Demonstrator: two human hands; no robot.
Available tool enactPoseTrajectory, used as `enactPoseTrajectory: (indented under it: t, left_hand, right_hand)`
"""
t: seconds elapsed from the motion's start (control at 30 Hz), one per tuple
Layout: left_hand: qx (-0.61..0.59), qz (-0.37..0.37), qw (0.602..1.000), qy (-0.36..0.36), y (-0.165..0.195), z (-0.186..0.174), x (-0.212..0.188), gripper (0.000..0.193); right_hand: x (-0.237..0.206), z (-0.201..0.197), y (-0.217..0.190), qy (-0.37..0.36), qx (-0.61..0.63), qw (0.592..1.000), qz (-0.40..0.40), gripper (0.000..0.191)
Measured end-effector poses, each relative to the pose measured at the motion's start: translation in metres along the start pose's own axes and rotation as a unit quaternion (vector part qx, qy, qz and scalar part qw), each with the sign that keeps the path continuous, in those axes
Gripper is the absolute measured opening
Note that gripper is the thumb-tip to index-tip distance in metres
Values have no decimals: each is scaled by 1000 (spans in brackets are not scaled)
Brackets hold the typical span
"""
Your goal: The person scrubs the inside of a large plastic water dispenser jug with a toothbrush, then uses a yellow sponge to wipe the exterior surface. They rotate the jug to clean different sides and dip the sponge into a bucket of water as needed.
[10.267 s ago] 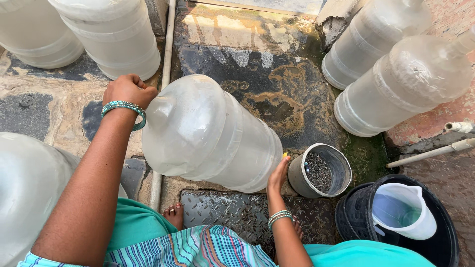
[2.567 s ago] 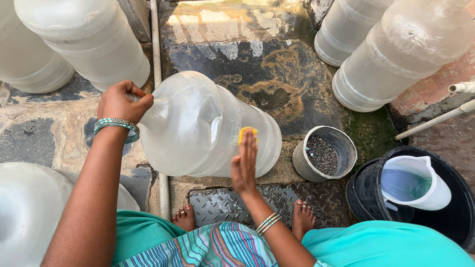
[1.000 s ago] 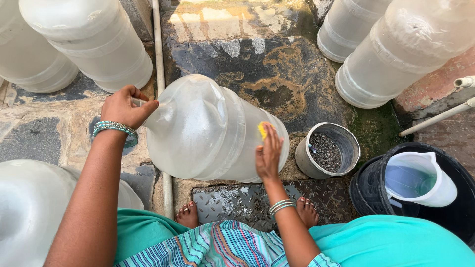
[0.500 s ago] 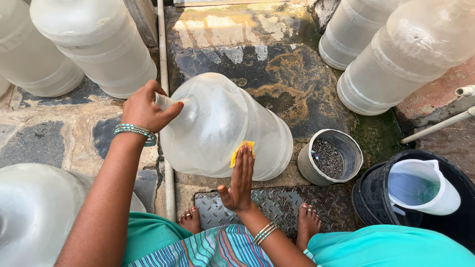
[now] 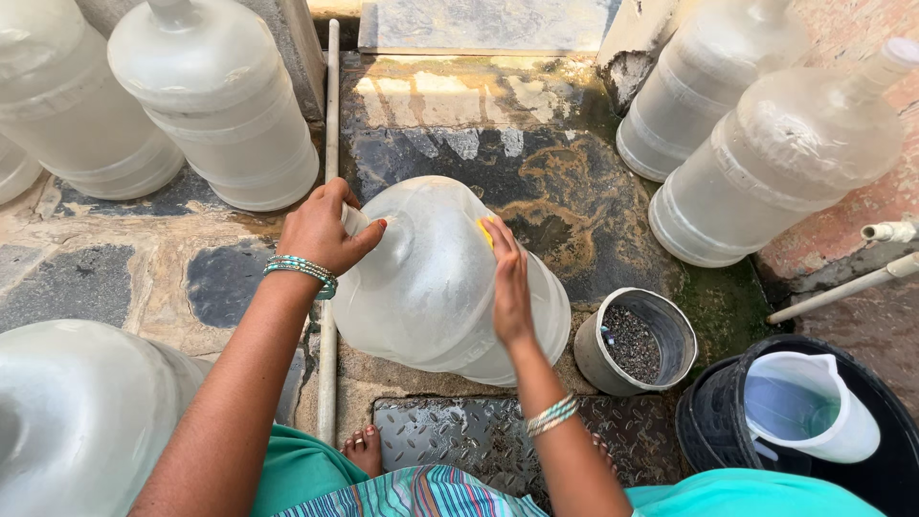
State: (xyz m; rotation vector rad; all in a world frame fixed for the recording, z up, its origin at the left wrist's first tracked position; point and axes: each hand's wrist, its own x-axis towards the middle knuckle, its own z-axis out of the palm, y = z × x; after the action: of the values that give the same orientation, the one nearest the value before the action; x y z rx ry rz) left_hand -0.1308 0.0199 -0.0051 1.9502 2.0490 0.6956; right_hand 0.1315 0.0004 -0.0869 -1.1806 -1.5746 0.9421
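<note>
Right hand point(image 5: 507, 278) has slid up the jug point(image 5: 436, 278) since half a second back | flat fingers pressing yellow sponge point(image 5: 486, 230) | left hand point(image 5: 325, 230) gripping neck | jug tilted on paving beside grit pot point(image 5: 637, 340)

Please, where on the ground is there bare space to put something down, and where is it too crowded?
Bare: the dark stained slab between the tilted jug and the grey step, and the stone paving left of the pipe. Crowded: lower right, where the grit pot and black bucket with its jug sit close, and along the upright jugs.
</note>
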Motion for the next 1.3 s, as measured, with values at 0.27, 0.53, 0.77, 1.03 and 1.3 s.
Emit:
enactPoseTrajectory:
  t: [0.27, 0.53, 0.77, 1.03, 1.3]
  left_hand:
    - [14, -4, 1000, 3, 0, -4, 1, 47]
    - [-29, 101, 994, 29, 16, -5, -9, 34]
    - [-28, 52, 997, 50, 31, 2, -15, 27]
    - [-34, 110, 993, 18, 42, 1, -13, 30]
    - [-64, 137, 987, 48, 58, 4, -30, 24]
  right_hand:
    - [-114, 65, 9, 78, -274, 919, -273, 84]
    - [28, -22, -33, -54, -96, 994, -19, 96]
    - [-58, 25, -57, -54, -434, 879, -188, 96]
    - [-60, 42, -70, -99, -507, 825, -229, 93]
    - [16, -3, -89, -119, -443, 880, -123, 67]
